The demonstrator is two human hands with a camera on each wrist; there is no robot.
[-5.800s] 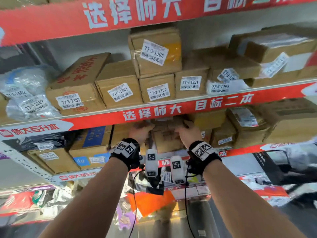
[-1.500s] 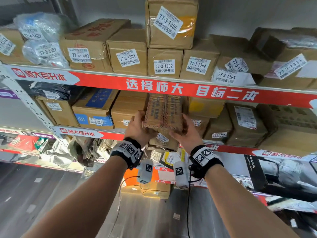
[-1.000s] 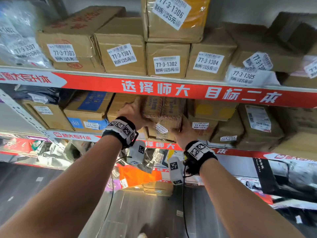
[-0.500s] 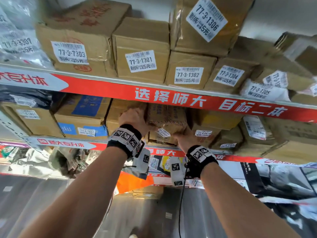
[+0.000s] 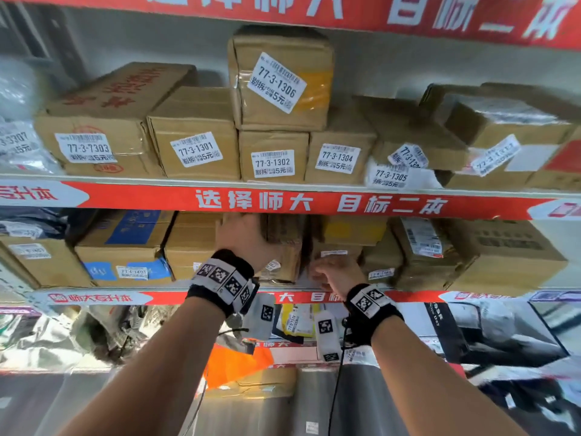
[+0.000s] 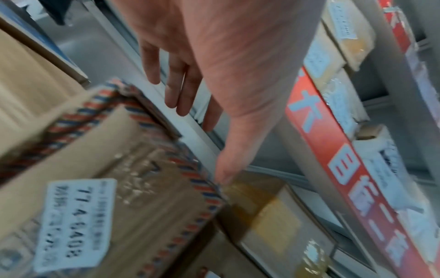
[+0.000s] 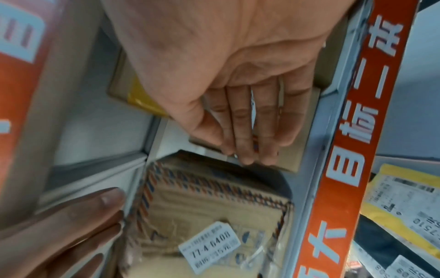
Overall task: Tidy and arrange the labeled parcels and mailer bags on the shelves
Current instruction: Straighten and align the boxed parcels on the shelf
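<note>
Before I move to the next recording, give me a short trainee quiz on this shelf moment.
1. True or false: the parcel labelled 77-3-1306 lies beneath another parcel.
2. What runs along the edges of the parcel labelled 77-4-6408? A: black tape. B: red and blue stripes. C: green string.
3. Fill in: the fingers of the left hand are ___ (straight or curled).

Key: 1 false, it sits on top of parcel 77-3-1302; 2 B; 3 straight.

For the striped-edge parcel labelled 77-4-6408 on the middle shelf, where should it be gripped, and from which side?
Probably by its two side faces, coming from the open shelf front. The striped-edge parcel sits wedged between neighbouring boxes under the shelf above, so its top offers little room. The left hand lies flat on its left side; the right hand is by its right.
</note>
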